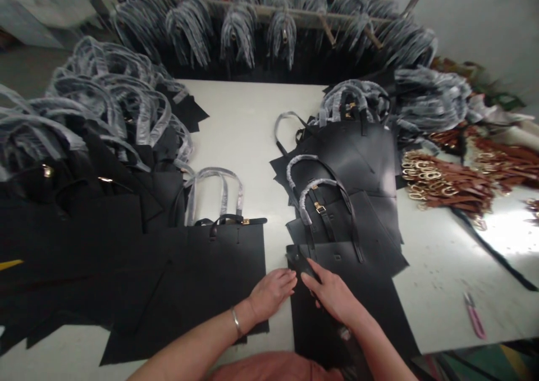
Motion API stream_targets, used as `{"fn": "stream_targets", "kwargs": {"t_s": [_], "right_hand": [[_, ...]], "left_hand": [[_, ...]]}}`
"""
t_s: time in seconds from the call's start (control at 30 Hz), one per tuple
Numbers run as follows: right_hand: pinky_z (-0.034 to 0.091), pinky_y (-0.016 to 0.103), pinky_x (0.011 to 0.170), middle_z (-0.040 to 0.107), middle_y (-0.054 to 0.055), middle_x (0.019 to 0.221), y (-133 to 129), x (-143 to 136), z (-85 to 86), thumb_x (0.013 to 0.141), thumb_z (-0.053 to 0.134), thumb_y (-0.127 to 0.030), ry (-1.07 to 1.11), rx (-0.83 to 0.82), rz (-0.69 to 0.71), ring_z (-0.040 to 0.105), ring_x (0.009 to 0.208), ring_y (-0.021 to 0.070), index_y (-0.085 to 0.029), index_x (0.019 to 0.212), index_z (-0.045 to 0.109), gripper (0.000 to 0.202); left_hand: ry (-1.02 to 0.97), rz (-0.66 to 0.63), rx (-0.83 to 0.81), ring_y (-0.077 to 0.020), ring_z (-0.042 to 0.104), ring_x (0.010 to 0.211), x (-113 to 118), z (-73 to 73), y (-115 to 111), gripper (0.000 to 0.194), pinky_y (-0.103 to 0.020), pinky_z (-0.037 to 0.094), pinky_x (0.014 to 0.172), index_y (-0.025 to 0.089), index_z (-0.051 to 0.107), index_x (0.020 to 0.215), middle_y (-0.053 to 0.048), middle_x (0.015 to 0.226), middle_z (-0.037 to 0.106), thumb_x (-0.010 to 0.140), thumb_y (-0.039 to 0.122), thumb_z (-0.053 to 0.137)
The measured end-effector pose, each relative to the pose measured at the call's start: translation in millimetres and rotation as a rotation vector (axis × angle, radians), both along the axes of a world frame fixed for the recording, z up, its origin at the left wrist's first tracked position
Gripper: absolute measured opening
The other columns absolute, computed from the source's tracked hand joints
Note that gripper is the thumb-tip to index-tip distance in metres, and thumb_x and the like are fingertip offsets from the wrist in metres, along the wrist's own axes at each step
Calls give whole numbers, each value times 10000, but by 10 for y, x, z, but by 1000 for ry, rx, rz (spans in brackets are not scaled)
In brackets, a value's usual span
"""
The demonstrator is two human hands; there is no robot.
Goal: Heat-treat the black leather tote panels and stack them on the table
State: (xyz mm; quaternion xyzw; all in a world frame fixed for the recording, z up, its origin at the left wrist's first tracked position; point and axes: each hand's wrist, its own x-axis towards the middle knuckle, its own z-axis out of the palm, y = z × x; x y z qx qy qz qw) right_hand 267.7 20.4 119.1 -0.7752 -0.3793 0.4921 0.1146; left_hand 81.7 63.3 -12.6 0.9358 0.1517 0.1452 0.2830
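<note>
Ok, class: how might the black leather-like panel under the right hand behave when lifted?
The flat, black leather-like panel would probably flex, looking thin and broad. It seems light for its size, being sheet-like. Its arched handle, wrapped in clear plastic, may feel slippery.

Straps (458,187) right of bag panels (377,285)

black panel (374,285) lying flat

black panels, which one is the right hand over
The front right panel: the right hand is over it; others lie behind it or to its left.
</note>
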Motion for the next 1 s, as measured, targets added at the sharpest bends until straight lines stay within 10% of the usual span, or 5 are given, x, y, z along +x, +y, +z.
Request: {"fn": "stream_targets", "kwargs": {"t_s": [0.4,0.6,1.0], "right_hand": [[514,283,577,645,-12,690,270,165,119,889,501,-483,-14,116,-225,655,551,181,-189,1453,460,637],[483,259,510,647,-20,674,-3,181,31,874,526,-479,187,-8,-121,604,492,146,-166,1429,493,639],[495,267,504,638,-16,671,369,291,6,890,525,-438,95,70,-195,621,500,159,-185,1423,500,591]], "left_hand": [[23,-27,33,-227,550,1208,32,48,11,271,-387,470,1057,130,560,1230,-99,1247,633,977,187,479],[29,-17,17,-221,553,1198,22,27,13,270,-384,477,1040,140,562,1229,-90,1254,634,985,214,474],[-81,33,-189,-199,615,1030,78,146,225,208,-352,517,930,183,649,1064,-75,1067,681,972,191,463]]}}
